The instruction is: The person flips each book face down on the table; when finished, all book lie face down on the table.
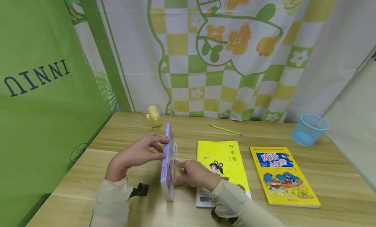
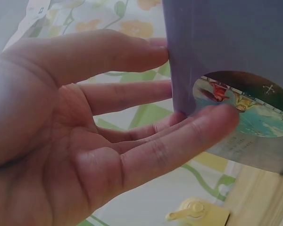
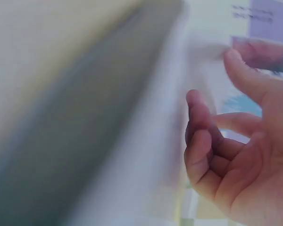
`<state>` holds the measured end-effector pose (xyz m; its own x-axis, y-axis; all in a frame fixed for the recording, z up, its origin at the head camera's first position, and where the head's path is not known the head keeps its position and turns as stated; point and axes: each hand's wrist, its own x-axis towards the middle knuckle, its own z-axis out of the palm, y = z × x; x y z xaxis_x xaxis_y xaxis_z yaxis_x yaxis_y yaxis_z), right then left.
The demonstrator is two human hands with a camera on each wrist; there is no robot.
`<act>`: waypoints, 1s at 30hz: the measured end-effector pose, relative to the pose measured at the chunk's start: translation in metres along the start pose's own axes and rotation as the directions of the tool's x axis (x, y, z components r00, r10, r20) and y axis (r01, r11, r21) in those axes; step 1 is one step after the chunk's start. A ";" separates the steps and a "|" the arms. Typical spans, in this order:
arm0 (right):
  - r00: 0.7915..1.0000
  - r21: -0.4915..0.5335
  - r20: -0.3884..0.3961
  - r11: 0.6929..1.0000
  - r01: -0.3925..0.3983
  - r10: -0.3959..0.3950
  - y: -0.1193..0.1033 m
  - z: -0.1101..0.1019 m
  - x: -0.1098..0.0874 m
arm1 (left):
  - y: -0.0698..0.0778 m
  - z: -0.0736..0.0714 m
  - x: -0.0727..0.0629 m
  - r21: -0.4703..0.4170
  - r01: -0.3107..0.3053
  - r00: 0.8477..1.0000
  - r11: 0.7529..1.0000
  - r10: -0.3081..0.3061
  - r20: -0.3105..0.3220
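Observation:
A thick purple book [image 1: 165, 161] stands on edge on the wooden table, its narrow side facing up toward the head camera. My left hand [image 1: 142, 150] pinches it from the left, and in the left wrist view the thumb and fingers [image 2: 179, 132] lie on either side of its purple edge. At the book's right face is my right hand [image 1: 195, 173], thumb and forefinger tips against it. The right wrist view shows the remaining fingers [image 3: 198, 155] curled; a blurred dark shape and pale surface fill its left, hiding the exact contact.
A yellow book [image 1: 217, 155] lies flat partly under the right forearm, with another yellow book [image 1: 285, 178] farther right. At the back are a small yellow sharpener-like object [image 1: 154, 116], a green pencil [image 1: 225, 130] and a blue bin [image 1: 306, 132]. Curtains hang behind the table [image 1: 123, 126].

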<state>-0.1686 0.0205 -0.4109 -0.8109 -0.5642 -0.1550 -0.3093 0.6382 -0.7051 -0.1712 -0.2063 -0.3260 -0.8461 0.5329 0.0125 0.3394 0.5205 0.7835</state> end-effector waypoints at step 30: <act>0.985 0.223 -0.055 0.960 0.170 -0.161 -0.041 -0.053 0.006 | -0.056 0.012 0.022 -0.349 0.089 0.984 0.933 -0.029 0.174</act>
<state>-0.1869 0.0188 -0.3460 -0.7764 -0.6302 -0.0009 -0.3235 0.3997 -0.8577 -0.2040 -0.2160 -0.3771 -0.7712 0.6255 -0.1182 0.0977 0.2999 0.9490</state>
